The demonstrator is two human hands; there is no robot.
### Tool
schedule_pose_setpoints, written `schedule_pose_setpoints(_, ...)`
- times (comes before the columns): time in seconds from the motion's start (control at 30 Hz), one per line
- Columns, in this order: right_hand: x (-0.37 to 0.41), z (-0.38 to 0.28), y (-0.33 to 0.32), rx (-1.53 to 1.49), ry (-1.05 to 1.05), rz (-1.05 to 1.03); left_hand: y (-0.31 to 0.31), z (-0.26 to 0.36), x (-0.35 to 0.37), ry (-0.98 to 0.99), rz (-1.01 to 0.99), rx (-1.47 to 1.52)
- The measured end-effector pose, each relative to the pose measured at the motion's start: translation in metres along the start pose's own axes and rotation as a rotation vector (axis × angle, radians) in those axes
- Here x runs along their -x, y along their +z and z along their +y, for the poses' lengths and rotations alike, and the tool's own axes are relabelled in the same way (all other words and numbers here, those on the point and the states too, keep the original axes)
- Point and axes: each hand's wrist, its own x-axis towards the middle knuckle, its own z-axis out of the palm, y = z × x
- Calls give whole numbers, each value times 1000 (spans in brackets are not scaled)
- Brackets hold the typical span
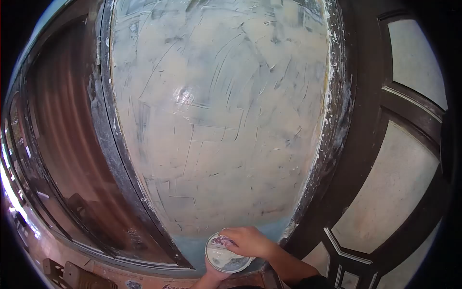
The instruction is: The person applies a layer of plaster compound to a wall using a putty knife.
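Observation:
A round tub [207,251] of whitish putty [220,259] is at the bottom centre, in front of the wall. My left hand [215,275] supports the tub from its near left side, with its fingers mostly hidden beneath it. Over the tub's top reaches my right hand [251,242], its fingers closed on a small putty-smeared scraper [223,240] with a purplish tint. The scraper is at the putty inside the rim; most of it is covered by my fingers. Ahead stands a wall panel [226,139] coated in uneven pale filler with scrape lines.
Dark, putty-spotted frames [337,96] edge the panel. To the right is a dark door [365,144] with pale inset panels. On the left, a glass pane [72,130] has a reddish-brown curtain behind it. Brown furniture [79,277] stands on the reddish floor at the lower left.

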Motion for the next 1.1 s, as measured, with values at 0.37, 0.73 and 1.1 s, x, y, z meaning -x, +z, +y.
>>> schedule_pose_setpoints(0.37, 16, 39, -8, -125, 58, 203, 15, -19, -20, 167, 42, -14)
schedule_pose_setpoints(0.73, 28, 76, -15, -277, -18, 267, 32, -22, -33, 206, -120, 517)
schedule_pose_setpoints(1.1, 30, 98, -9, -1147, 55, 506, 67, 11, -37, 402, -65, 378)
